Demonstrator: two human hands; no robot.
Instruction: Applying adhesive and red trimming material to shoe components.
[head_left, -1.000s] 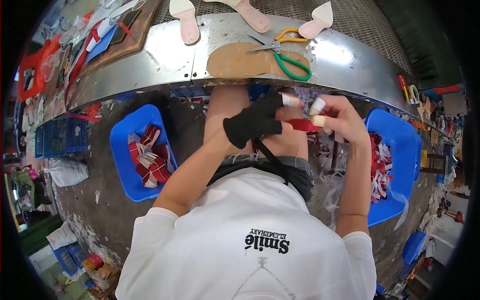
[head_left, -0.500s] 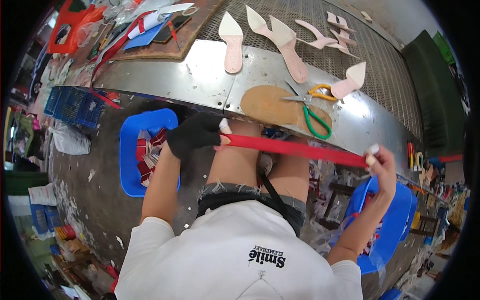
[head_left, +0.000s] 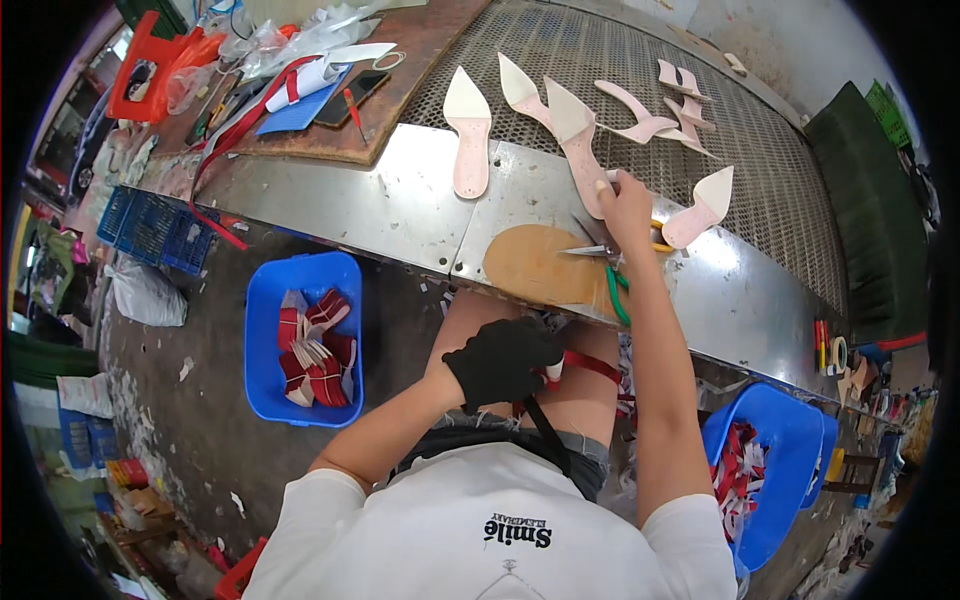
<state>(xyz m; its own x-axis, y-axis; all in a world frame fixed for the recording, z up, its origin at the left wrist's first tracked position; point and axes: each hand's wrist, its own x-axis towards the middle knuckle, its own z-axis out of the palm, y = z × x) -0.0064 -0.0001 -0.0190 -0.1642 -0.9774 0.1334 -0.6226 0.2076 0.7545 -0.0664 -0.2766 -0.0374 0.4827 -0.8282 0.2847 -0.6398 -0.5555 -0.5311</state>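
Note:
My left hand (head_left: 508, 358), in a black glove with wrapped fingertips, is closed over my lap on a red strip (head_left: 595, 367) that lies across my thigh. My right hand (head_left: 625, 207) reaches over the bench, fingers pinched at the narrow pink end of a pointed white-and-pink insole (head_left: 575, 125). Beneath its wrist lie scissors (head_left: 590, 250) with a green and a yellow handle, partly hidden, on a brown oval board (head_left: 528, 265). Similar insoles lie to the left (head_left: 470, 145) and right (head_left: 700, 208) of it; another white-tipped one (head_left: 519, 85) overlaps behind.
Curved pale pieces (head_left: 640, 125) rest on the mesh bench top. A blue bin (head_left: 255, 340) of red-and-white pieces stands left, another blue bin (head_left: 790, 470) of scraps right. A brown board (head_left: 420, 60) at upper left carries a phone, a red-handled tool and red straps.
My right hand has let go of the red strip's end and moved up to the insole on the bench. My left hand has come inward over my lap, still with the strip.

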